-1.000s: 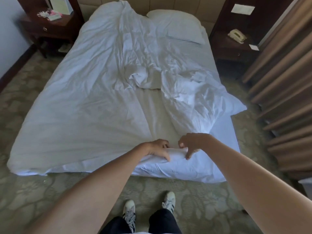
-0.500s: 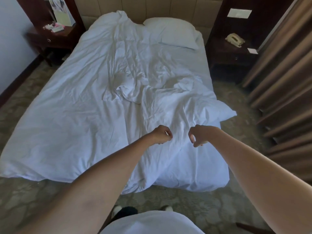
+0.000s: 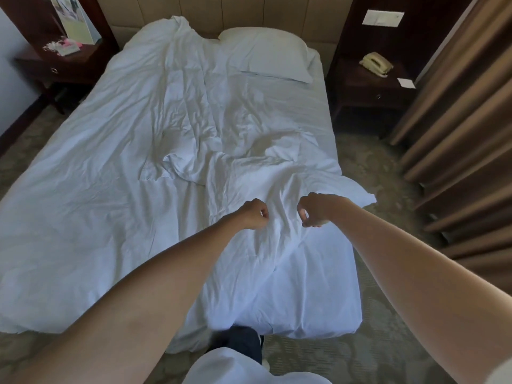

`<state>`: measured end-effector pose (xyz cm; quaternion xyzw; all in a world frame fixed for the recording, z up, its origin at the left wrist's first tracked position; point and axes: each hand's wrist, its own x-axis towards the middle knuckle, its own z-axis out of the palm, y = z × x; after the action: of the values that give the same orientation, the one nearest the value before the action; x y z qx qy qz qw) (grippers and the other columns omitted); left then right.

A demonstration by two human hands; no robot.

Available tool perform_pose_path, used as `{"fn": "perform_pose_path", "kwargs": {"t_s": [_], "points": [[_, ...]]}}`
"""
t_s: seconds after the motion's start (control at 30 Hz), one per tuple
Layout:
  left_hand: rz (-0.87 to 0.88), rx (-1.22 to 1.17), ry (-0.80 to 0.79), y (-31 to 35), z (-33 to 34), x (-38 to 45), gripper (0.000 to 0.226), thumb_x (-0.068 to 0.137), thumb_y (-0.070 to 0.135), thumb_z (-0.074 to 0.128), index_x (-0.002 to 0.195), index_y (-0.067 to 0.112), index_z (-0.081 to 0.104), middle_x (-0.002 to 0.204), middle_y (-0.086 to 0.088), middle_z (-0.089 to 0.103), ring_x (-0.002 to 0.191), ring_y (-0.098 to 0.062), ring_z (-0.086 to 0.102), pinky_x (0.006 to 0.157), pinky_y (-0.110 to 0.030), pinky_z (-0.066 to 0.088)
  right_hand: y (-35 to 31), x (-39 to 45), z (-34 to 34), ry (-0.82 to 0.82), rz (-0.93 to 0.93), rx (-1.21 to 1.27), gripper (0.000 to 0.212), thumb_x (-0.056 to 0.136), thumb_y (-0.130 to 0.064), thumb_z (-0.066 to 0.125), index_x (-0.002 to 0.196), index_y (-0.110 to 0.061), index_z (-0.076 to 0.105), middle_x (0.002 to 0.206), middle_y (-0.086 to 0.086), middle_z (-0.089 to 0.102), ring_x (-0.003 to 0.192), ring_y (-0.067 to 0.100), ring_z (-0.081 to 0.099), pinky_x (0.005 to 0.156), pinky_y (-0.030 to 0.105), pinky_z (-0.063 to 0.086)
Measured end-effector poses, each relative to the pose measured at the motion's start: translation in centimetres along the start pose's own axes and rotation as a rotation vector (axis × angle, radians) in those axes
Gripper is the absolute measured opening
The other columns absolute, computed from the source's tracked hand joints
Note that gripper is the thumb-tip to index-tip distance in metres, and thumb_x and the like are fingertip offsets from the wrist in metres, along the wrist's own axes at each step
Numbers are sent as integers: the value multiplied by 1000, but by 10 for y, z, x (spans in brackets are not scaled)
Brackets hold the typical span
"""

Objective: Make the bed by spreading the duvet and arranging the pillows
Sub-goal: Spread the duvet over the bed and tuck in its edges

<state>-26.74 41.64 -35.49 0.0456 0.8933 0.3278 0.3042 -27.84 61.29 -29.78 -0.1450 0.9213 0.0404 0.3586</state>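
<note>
A wrinkled white duvet (image 3: 110, 189) covers most of the bed, bunched in folds across the middle and hanging off the left side and the foot. One white pillow (image 3: 266, 54) lies at the head on the right, against the padded headboard. My left hand (image 3: 253, 214) and my right hand (image 3: 314, 209) are both fisted on the duvet's edge near the foot, lifted a little above the bed and a short gap apart. Fabric stretches from both fists toward the middle of the bed.
A dark nightstand (image 3: 63, 65) with small items stands at the back left. Another nightstand (image 3: 371, 87) at the back right carries a beige telephone (image 3: 376, 63). Brown curtains (image 3: 457, 134) hang along the right. Patterned carpet (image 3: 368, 167) surrounds the bed.
Both hands took hold of the duvet edge at the foot and raised it. The duvet has been drawn toward the foot and over the bare sheet.
</note>
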Motion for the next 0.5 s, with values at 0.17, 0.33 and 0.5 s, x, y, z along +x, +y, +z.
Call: {"fn": "perform_pose_path", "kwargs": {"t_s": [0.17, 0.33, 0.5], "points": [[32, 62, -2, 28, -17, 66, 14, 89, 13, 51, 94, 12, 64, 94, -5, 59, 85, -24, 60, 69, -29, 49, 44, 37, -40, -32, 38, -9, 7, 88, -20, 63, 88, -13, 66, 69, 1, 70, 77, 19, 71, 73, 32, 56], [11, 140, 10, 40, -42, 117, 13, 84, 14, 50, 77, 23, 57, 94, -2, 59, 82, -24, 59, 67, -30, 49, 72, 73, -76, -13, 36, 53, 8, 92, -21, 62, 92, -14, 66, 77, 3, 73, 77, 17, 70, 60, 24, 46], [-72, 184, 1, 34, -58, 160, 11, 82, 17, 50, 81, 27, 55, 99, 1, 52, 89, -24, 56, 73, -32, 48, 94, 122, -86, -37, 20, 119, 10, 91, -23, 64, 96, -14, 66, 72, 0, 70, 75, 17, 70, 70, 27, 51]]}}
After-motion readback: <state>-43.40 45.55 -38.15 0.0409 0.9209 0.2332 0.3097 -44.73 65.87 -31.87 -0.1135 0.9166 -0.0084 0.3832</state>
